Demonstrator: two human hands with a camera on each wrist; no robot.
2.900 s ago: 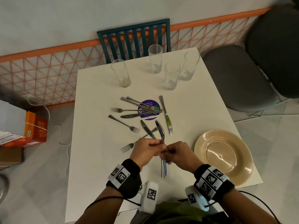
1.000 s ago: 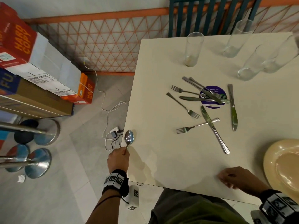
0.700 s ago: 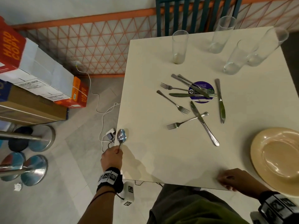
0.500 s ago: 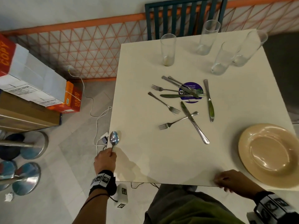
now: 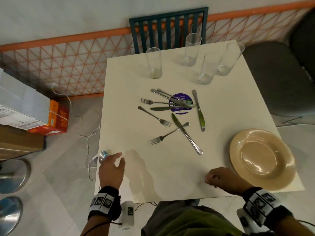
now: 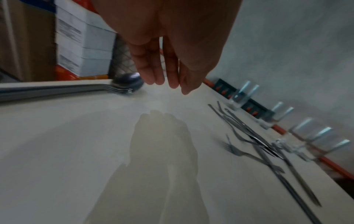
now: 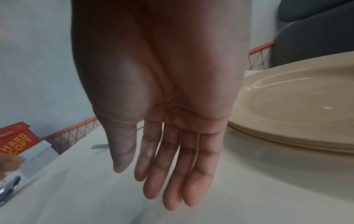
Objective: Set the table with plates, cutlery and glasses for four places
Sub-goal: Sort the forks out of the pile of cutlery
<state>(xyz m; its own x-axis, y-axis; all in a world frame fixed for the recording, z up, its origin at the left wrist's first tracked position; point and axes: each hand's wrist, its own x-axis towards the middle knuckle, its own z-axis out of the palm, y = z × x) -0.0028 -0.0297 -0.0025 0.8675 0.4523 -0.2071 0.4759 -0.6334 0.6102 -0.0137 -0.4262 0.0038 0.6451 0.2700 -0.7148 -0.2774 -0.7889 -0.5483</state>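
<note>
At the near edge of the tabletop (image 5: 170, 184) the right hand (image 5: 221, 178) hovers with nothing in it; the right wrist view shows its fingers (image 7: 172, 174) hanging straight and relaxed. Just beside it, at the near right corner, sits the stack of beige plates (image 5: 260, 159) (several rims show in the right wrist view), not yet dealt out. At the near left corner the left hand (image 5: 111, 169) hangs over the surface, fingers loosely extended and holding nothing. Beside it along the left edge lies a small bundle of cutlery (image 6: 57, 91), fork tines and a spoon bowl (image 5: 103, 155) together.

Toward the middle lies the loose pile of forks and knives (image 5: 172, 114), partly over a purple sticker (image 5: 180, 103). Near the far edge stand the four glasses (image 5: 206, 68), grouped together.

Judging by this, the task is barely begun: one cutlery set looks placed, while plates, glasses and the other three places remain.

Half a second ago the left hand gripped the spoon upright by its handle just off the left edge; now the spoon rests on the tabletop and the hand has let go. The right hand has stayed at the near edge
</note>
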